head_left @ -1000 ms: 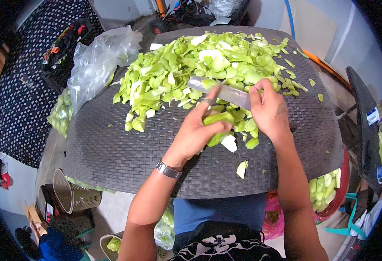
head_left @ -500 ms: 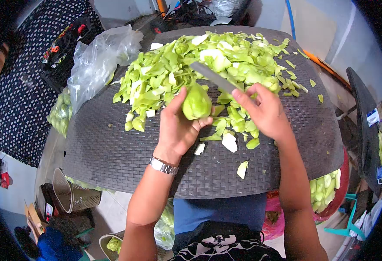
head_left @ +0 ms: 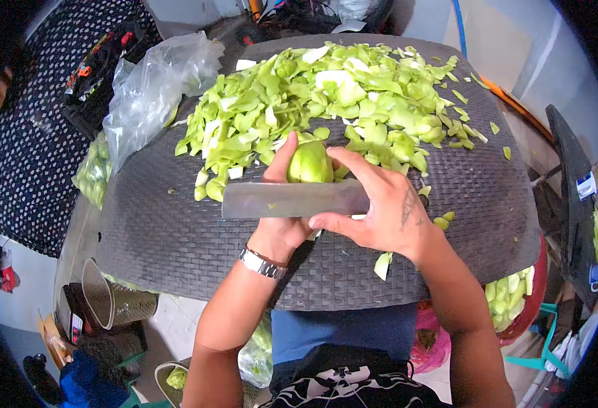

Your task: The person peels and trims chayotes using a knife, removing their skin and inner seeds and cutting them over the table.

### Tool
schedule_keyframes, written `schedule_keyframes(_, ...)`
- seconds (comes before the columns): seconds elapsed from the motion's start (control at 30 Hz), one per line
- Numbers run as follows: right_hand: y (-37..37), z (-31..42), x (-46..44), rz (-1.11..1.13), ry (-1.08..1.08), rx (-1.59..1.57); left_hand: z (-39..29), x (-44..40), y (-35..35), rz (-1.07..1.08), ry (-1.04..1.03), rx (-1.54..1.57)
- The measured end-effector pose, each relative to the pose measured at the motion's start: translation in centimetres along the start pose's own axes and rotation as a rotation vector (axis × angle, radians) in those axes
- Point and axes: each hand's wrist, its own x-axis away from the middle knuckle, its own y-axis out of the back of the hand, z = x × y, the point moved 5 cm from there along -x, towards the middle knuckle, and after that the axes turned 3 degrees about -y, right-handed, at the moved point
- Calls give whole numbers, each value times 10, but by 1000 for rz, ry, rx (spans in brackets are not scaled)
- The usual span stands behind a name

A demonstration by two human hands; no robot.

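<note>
My left hand, with a metal watch on its wrist, holds a pale green peeled vegetable over the near part of the dark woven table. My right hand grips a wide knife at its right end. The blade lies level across the front of my left hand, just below the vegetable, and hides part of that palm. Beyond both hands a heap of green peelings spreads over the table. One pale scrap lies near the table's front edge.
The woven table has a clear plastic bag at its back left. A red basin with green pieces stands below its right edge. Beige perforated baskets are on the floor at the lower left. A black board stands at the right.
The knife has swung from a slant over the peelings to level in front of my left hand. My right hand has come nearer and lower. The vegetable now stands upright in my left hand.
</note>
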Motion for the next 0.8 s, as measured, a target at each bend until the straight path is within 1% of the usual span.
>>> schedule_keyframes(0.07, -2, -1, 1, 8, 13, -5, -2, 0, 0, -51, -28, -52)
schedule_keyframes(0.17, -4, -2, 1, 45, -9, 17, -1, -3, 8, -41, -42, -2)
schedule_keyframes(0.33, -3, 2, 1, 17, 42, 102, 1, -3, 12, -104, -26, 14)
schedule_keyframes(0.37, -3, 1, 2, 50, 21, 149, 1, -3, 12, -121, -18, 4)
schedule_keyframes(0.43, -2, -1, 3, 115, -22, 243, 1, -1, 16, -83, 31, 5)
schedule_keyframes(0.47, -1, -2, 3, 111, -24, 240, 1, -1, 19, -62, 54, 5)
schedule_keyframes(0.53, 2, -5, 0, 104, -30, 232, 0, -4, 22, 44, 114, 53)
schedule_keyframes(0.6, -1, -8, -1, 74, 9, 97, 0, -5, 23, 53, 95, 23)
schedule_keyframes(0.63, -2, -8, -2, 58, 31, 29, 1, -6, 23, 9, 44, -33)
schedule_keyframes(0.7, -1, -4, 0, 54, 41, 18, 0, -5, 19, -52, -17, -127)
schedule_keyframes(0.8, 1, -3, 0, 59, 48, 45, 0, -4, 12, -58, -39, -181)
